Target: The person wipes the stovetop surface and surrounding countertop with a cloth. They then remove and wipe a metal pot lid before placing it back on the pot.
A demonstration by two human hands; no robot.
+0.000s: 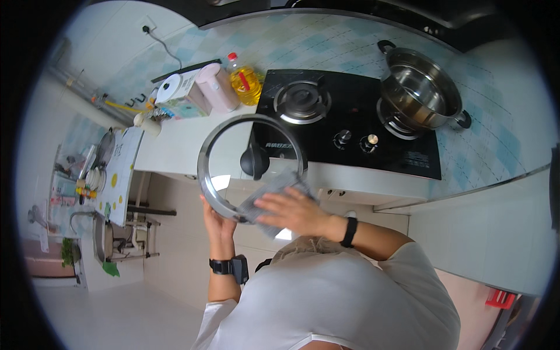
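Note:
A round glass pot lid (210,183) with a steel rim and a black knob is held up before me, partly over the counter's edge and the stove. My left hand (220,225) grips its lower left rim. On the lid's lower right lies a grey cloth (273,199), with my right hand (293,212) spread flat on top, pressing it against the lid. A two-handled stainless steel pot (420,87) stands tilted in this view on the right burner of the black gas stove (350,109).
Left of the stove stand an oil bottle (245,85), a pink electric kettle (217,87), a box (186,98) and a whitish bottle (148,124). The left burner (302,101) holds no pot. Farther left are stacked bowls (95,179) and a sink (103,240).

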